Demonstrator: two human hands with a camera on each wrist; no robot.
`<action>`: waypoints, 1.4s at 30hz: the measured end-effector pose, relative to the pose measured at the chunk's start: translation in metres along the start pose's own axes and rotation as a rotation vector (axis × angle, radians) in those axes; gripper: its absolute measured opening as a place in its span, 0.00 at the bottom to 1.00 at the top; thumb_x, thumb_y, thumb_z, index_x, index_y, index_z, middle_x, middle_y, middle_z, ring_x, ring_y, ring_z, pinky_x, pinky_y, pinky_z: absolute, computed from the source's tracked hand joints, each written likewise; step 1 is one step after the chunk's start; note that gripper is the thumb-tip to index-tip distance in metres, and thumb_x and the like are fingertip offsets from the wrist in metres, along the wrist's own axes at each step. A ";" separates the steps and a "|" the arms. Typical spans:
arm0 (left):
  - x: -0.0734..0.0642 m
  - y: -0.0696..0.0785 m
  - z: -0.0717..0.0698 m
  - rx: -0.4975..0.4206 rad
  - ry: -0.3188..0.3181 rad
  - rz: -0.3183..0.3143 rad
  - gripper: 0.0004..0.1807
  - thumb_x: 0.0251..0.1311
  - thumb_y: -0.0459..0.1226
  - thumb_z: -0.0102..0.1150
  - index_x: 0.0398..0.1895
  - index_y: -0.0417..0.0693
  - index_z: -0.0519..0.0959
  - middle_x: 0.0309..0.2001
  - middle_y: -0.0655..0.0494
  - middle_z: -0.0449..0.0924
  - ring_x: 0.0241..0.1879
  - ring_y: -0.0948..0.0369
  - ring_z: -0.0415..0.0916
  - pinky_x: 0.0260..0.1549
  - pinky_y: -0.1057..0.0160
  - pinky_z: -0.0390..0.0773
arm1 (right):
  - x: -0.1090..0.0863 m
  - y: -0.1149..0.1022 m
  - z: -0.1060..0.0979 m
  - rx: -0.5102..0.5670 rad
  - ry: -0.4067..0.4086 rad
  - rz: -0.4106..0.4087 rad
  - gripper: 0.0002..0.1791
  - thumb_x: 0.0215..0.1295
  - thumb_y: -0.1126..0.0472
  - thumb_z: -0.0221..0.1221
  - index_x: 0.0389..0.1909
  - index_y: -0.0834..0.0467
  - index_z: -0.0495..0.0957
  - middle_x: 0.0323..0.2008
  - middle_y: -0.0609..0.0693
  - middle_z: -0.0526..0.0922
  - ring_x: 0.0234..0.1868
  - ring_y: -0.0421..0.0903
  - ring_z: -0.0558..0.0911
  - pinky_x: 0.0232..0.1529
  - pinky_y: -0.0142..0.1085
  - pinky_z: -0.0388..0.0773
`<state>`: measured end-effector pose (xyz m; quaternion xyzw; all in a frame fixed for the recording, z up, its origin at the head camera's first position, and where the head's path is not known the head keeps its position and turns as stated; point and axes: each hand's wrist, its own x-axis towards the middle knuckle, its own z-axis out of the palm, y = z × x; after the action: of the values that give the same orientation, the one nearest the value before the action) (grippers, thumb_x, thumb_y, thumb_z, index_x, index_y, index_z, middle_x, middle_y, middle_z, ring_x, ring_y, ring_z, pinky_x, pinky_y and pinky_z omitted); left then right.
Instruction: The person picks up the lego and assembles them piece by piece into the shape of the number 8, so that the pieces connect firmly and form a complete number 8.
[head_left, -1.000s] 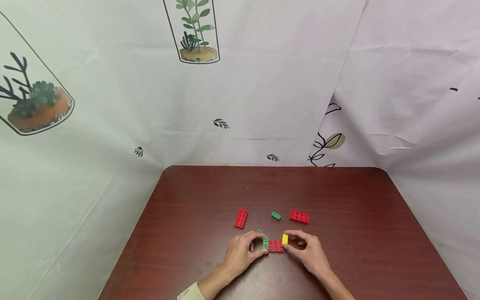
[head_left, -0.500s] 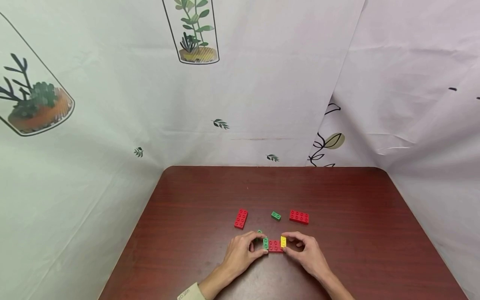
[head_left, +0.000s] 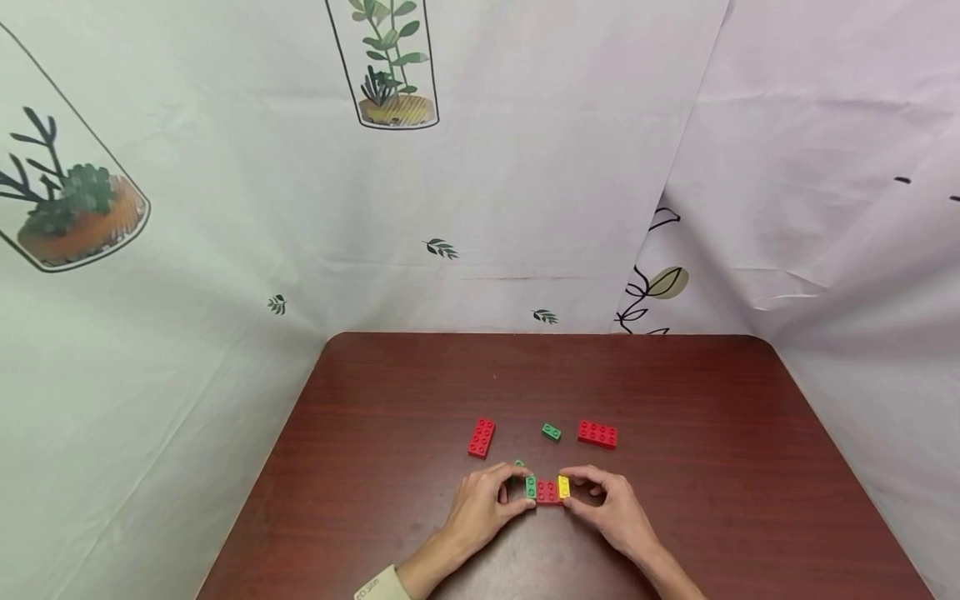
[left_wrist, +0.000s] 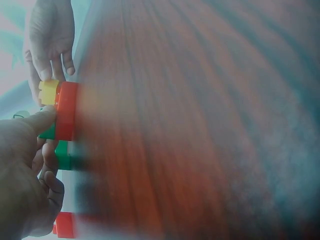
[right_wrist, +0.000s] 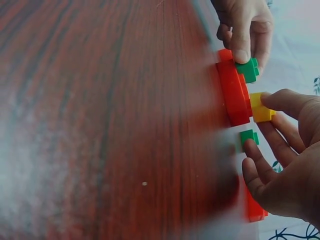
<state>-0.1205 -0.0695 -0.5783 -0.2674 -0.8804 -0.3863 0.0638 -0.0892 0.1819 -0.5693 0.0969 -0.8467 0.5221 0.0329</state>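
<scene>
Currently, yellow brick (head_left: pixel 564 487) in right hand (head_left: pixel 617 504)

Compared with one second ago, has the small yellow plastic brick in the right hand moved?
Yes: the yellow brick has shifted left and slightly down in the head view, judged against the rightmost rectangular red plastic brick, which lies loose.

A red brick (head_left: pixel 547 492) lies under a green brick (head_left: pixel 531 487) and yellow brick (head_left: pixel 564 487).

Central brick (head_left: pixel 547 492) on table (head_left: pixel 420 375), left-end brick (head_left: pixel 531 487) and right-end brick (head_left: pixel 564 487) over it, 4 bricks (head_left: pixel 597 434) behind
</scene>
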 end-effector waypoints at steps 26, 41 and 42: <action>0.000 0.003 0.000 0.008 0.017 0.018 0.17 0.55 0.46 0.82 0.48 0.61 0.88 0.29 0.66 0.81 0.23 0.80 0.65 0.22 0.75 0.64 | 0.003 -0.001 -0.001 -0.055 -0.021 -0.030 0.18 0.58 0.65 0.78 0.49 0.52 0.89 0.41 0.39 0.88 0.42 0.43 0.84 0.42 0.36 0.77; -0.001 -0.001 0.001 0.020 0.021 0.028 0.18 0.54 0.47 0.82 0.48 0.60 0.88 0.30 0.66 0.82 0.23 0.80 0.65 0.22 0.76 0.64 | 0.008 0.002 -0.004 -0.061 -0.064 -0.096 0.18 0.56 0.67 0.78 0.48 0.54 0.90 0.39 0.40 0.89 0.41 0.42 0.85 0.40 0.36 0.78; -0.001 -0.001 0.001 0.020 0.023 0.031 0.18 0.54 0.47 0.82 0.48 0.60 0.88 0.30 0.66 0.82 0.24 0.80 0.65 0.22 0.76 0.64 | 0.009 0.002 -0.005 -0.064 -0.065 -0.102 0.18 0.55 0.67 0.78 0.47 0.54 0.90 0.39 0.40 0.89 0.41 0.42 0.85 0.40 0.36 0.78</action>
<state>-0.1202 -0.0696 -0.5803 -0.2760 -0.8792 -0.3795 0.0829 -0.0982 0.1859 -0.5674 0.1556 -0.8576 0.4889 0.0351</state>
